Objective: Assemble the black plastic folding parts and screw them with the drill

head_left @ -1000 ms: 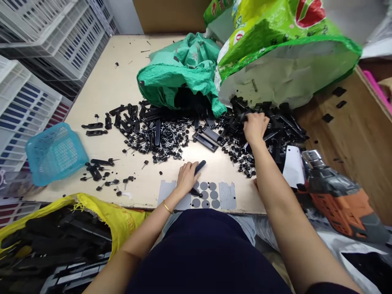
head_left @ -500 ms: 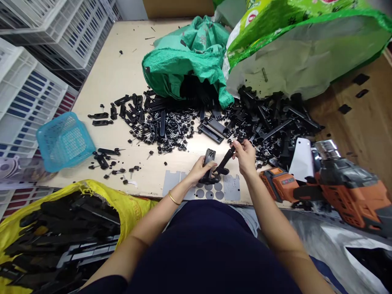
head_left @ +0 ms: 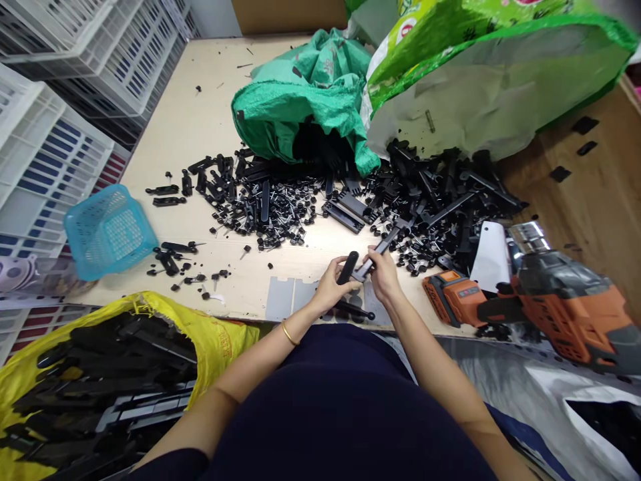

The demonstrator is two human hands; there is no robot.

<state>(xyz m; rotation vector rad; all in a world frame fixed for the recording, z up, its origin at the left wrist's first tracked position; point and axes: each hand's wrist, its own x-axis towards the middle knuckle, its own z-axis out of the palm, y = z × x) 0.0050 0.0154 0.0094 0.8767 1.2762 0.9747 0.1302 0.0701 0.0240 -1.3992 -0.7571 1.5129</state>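
Observation:
My left hand [head_left: 331,286] is closed around a short black plastic bar with a rounded end [head_left: 349,266]. In my right hand [head_left: 384,275] is a long black plastic arm [head_left: 388,240], its far end pointing up and right toward the pile. The lower end of the arm meets the bar between my hands; whether they are joined I cannot tell. Under my hands another black rod with a ball-like tip [head_left: 358,310] sticks out to the right. Grey flat plates [head_left: 280,298] lie on the table's front edge, partly hidden by my left arm.
Black knobs with metal pins [head_left: 283,214] and black arms [head_left: 445,194] are heaped beyond my hands. A green sack [head_left: 300,100] opens toward them. An orange power tool [head_left: 571,307] lies at right. At left are a blue basket [head_left: 113,230] and a yellow sack of parts [head_left: 225,344].
My right hand has moved slightly left and down. The arm in it has turned, showing a flatter, greyer face. The bar in my left hand now stands tilted upward.

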